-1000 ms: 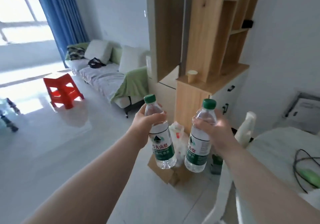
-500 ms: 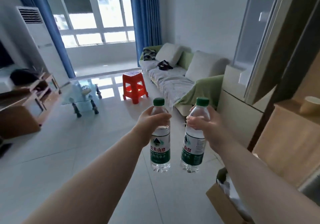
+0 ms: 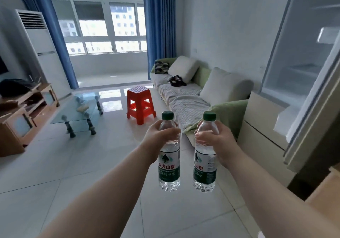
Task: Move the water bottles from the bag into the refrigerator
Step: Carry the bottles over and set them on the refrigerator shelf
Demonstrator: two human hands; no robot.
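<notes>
I hold two clear water bottles with green caps and green labels upright in front of me. My left hand (image 3: pixel 158 137) grips the left water bottle (image 3: pixel 169 167) round its shoulder. My right hand (image 3: pixel 214 140) grips the right water bottle (image 3: pixel 204 169) the same way. The two bottles hang side by side, a small gap apart, above the tiled floor. The pale refrigerator (image 3: pixel 261 127) stands at the right with its door (image 3: pixel 301 53) open, shelves faintly visible inside. The bag is out of view.
A sofa (image 3: pixel 185 98) with cushions runs along the right wall behind the bottles. A red plastic stool (image 3: pixel 140 105) and a glass coffee table (image 3: pixel 79 114) stand ahead on the floor. A wooden TV cabinet (image 3: pixel 24 112) lines the left wall.
The view has swung left from the wooden shelf unit and cardboard box to the living room and the refrigerator. Both hands keep their bottles, now held closer together.
</notes>
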